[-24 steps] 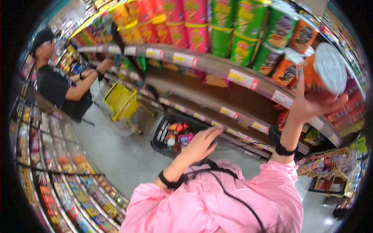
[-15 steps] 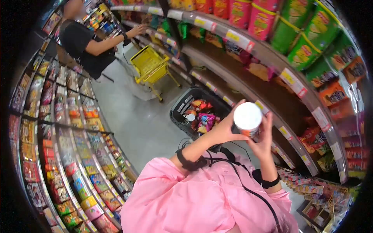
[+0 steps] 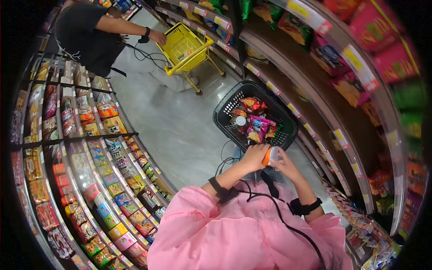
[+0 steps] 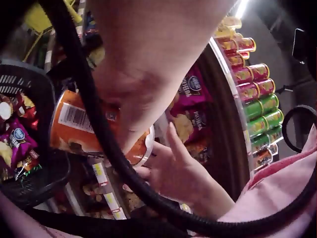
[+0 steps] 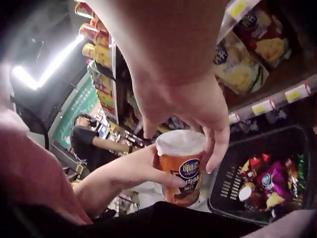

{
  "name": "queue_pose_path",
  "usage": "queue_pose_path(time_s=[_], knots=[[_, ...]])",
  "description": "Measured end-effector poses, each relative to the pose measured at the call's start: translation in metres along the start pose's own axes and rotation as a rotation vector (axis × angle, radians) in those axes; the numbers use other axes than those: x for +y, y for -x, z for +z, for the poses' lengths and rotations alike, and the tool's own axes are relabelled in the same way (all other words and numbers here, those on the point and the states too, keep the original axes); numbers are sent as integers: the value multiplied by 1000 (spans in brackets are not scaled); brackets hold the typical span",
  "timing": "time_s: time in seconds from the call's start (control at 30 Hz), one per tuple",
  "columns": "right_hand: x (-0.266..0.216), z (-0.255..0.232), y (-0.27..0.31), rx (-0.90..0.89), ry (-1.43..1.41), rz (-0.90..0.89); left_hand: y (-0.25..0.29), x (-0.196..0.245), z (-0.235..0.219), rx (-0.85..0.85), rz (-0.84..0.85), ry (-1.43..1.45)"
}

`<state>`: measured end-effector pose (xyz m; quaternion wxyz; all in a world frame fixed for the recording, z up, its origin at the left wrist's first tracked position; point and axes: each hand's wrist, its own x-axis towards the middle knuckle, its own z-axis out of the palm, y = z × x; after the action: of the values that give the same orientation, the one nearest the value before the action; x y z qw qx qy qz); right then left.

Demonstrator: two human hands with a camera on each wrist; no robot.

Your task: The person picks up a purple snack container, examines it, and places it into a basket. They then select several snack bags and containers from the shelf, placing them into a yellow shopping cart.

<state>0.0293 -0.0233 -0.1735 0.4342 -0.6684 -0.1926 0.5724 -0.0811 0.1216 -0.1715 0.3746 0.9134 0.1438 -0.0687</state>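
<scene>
Nearest to us, our left hand (image 3: 253,157) is curled around the orange can (image 5: 184,166), with the thumb across its front. Our right hand (image 3: 289,167) is at the other end: its fingers and thumb are loosely spread about the white lid (image 5: 181,143), and whether they press on it, we cannot tell. So the can sits between the two hands, its long axis leading toward the right hand, lid end first; the exact tilt we cannot judge. All this is just at the near side of the basket (image 3: 288,130), and the left hand looks nearer to it. Inside the basket we see a purple bag (image 3: 258,129). To the right of the basket stands the shelf (image 3: 351,121). Beyond the basket, a person (image 3: 83,38) has one hand at the yellow cart (image 3: 191,62).
</scene>
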Motion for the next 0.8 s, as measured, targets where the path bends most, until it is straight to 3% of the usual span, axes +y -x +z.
queue_pose_path(time_s=[0.13, 0.27, 0.53, 0.63, 0.67, 0.77, 0.8], knots=[[20, 34, -61, 3, 146, 216, -5, -69, 13, -136, 10, -153], [55, 54, -111, 14, -6, 382, -17, -139, 43, -130, 113, -83], [95, 85, -177, 71, -205, 484, -29, -215, 74, -139, 99, -39], [111, 93, -197, 157, -144, 523, -26, -228, 89, -93, -68, -199], [159, 93, -207, 218, 4, 411, -27, -234, 87, -224, -123, -165], [191, 89, -230, 410, 147, 571, -26, -251, 94, -397, -300, -58], [203, 86, -240, 383, 255, 534, -28, -255, 97, -447, -358, -40]])
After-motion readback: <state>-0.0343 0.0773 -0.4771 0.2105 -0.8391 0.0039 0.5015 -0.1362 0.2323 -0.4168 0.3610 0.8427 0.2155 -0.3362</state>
